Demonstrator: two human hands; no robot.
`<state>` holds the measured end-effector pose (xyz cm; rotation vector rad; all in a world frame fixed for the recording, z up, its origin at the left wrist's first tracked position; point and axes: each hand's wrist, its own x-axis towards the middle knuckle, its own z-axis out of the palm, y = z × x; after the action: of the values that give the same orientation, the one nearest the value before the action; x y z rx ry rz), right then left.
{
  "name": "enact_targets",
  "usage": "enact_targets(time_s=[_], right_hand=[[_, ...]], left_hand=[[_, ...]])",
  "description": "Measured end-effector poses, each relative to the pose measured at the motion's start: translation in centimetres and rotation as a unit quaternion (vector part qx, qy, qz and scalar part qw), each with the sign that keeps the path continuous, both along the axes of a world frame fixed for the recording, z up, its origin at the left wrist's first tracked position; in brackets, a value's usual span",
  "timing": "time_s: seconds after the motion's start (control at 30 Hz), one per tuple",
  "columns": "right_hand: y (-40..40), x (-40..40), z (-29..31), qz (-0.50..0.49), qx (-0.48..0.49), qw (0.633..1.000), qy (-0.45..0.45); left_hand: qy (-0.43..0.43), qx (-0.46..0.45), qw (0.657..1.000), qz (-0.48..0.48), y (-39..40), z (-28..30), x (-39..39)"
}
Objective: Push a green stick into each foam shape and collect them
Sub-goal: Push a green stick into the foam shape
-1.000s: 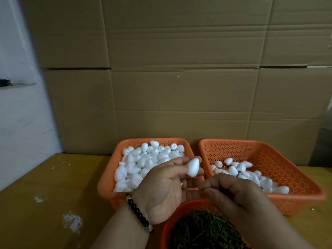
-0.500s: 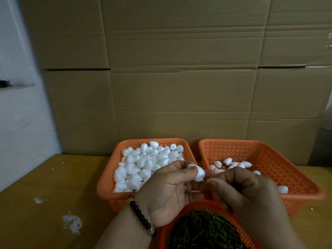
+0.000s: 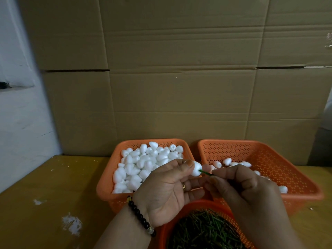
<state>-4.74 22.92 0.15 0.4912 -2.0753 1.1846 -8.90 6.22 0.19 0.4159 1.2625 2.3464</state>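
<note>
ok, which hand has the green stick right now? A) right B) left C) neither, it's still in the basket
A: the right hand pinches the green stick, its tip at the foam shape held in the left hand.

A single head-worn camera looks forward and down from the near edge of a yellow table (image 3: 45, 194), close above the person's hands (image 3: 206, 191). It faces a wall of cardboard boxes (image 3: 179, 87) at the far side, taking in two orange baskets (image 3: 287, 168) in the middle distance. The wide lens bends the edges. No second view overlaps it.
</note>
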Motion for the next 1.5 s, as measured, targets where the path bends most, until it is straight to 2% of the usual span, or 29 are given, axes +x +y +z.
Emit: enact_targets(time_s=[0.3, 0.5, 1.03, 1.5], right_hand=[[-0.07, -0.1, -0.33, -0.028, 0.04, 0.999, 0.009], [-0.35, 0.07, -0.15, 0.003, 0.005, 1.0, -0.009], [-0.3, 0.16, 0.03, 0.005, -0.014, 1.0, -0.024], [0.02, 0.02, -0.29, 0.009, -0.001, 1.0, -0.028]], left_hand=[[0.008, -0.027, 0.999, 0.017, 0.19, 0.14, 0.32], [0.014, -0.035, 0.999, 0.012, 0.18, 0.17, 0.33], [0.02, -0.046, 0.998, 0.022, 0.31, 0.23, 0.57], [0.042, -0.055, 0.998, 0.009, 0.12, 0.39, 0.63]])
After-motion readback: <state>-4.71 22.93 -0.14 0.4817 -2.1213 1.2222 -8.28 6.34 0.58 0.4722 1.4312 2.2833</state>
